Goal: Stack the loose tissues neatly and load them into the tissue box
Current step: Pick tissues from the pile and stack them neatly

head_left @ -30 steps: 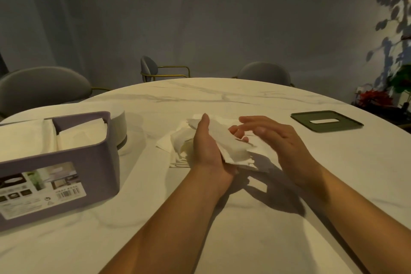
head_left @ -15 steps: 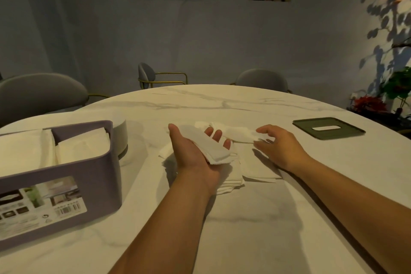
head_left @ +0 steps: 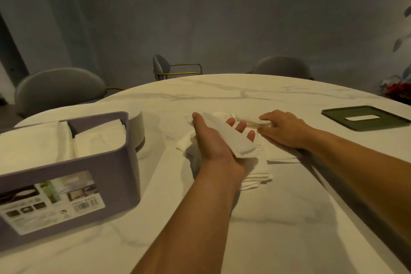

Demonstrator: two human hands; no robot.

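My left hand (head_left: 213, 142) is palm up over the table's middle, fingers fairly straight, with a folded white tissue (head_left: 224, 134) lying across it. Beneath and around it lies a pile of loose tissues (head_left: 255, 176). My right hand (head_left: 287, 129) rests low on the table just right of the left fingertips, and its fingers and thumb pinch the edge of a loose tissue (head_left: 244, 121). The purple tissue box (head_left: 106, 167) stands open at the left, with white tissues (head_left: 97, 138) inside.
A dark green lid (head_left: 333, 115) with a slot lies on the white marble table (head_left: 266, 229) at the far right. A round pale object (head_left: 139, 127) sits behind the box. Grey chairs (head_left: 57, 87) ring the far edge.
My right hand left the tissue on my left palm and moved right to the pile on the table. My left hand turned palm up and stayed there, carrying the folded tissue.
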